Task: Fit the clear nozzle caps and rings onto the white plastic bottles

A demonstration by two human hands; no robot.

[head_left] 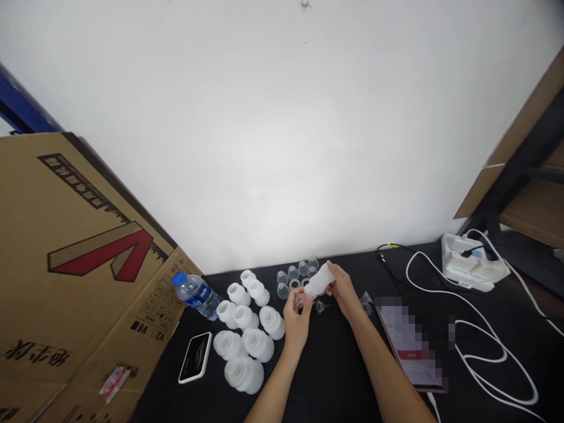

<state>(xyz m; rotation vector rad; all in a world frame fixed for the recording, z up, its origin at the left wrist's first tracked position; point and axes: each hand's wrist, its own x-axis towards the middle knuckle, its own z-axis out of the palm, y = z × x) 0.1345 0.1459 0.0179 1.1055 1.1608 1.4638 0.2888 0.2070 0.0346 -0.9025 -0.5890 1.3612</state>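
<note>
My right hand (pixel 344 292) grips a small white plastic bottle (pixel 318 281), held tilted above the black table (pixel 335 364). My left hand (pixel 296 316) pinches a small clear cap (pixel 301 300) at the bottle's mouth. Several white bottles (pixel 245 329) lie grouped to the left of my hands. Several clear caps (pixel 294 273) stand behind the held bottle. A small clear funnel (pixel 323 306) lies just below it, between my hands.
A large cardboard box (pixel 74 282) leans at the left, with a water bottle (pixel 197 293) beside it. A phone (pixel 195 356) lies near the bottles. A tablet (pixel 409 346) sits right of my arm. White cables (pixel 476 346) and a power strip (pixel 473 267) fill the right side.
</note>
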